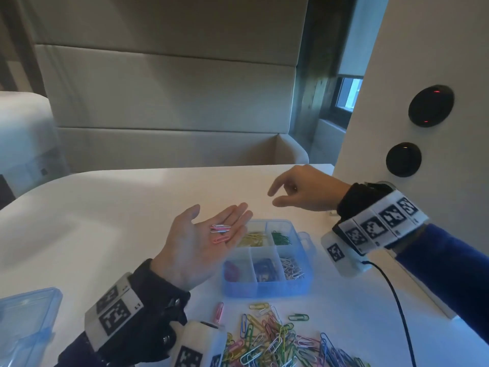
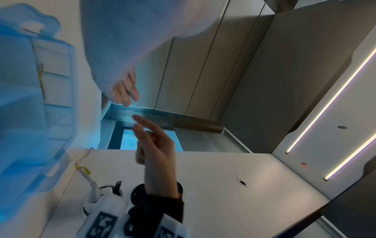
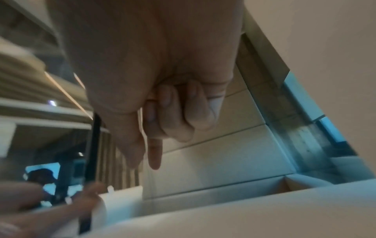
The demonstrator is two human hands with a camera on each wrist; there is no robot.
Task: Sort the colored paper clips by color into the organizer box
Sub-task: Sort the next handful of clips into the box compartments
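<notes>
Cradling a few pink paper clips (image 1: 221,232) on its flat, upturned palm, the left hand (image 1: 203,245) hovers just above the far-left corner of the organizer box (image 1: 267,283), while the right hand (image 1: 304,190) hangs empty above the table (image 1: 105,221) beyond the box, thumb and forefinger parted and the other fingers curled. This looks like the collecting step for pink, and the next move calls for tipping or pinching those clips into a compartment of their own, since yellow, green, red, dark blue and white already fill others. Room is open over the box and behind it, but the loose pile of clips (image 1: 280,340) lies close to the box's near wall and the lid (image 1: 26,321) sits at the table's left edge.
</notes>
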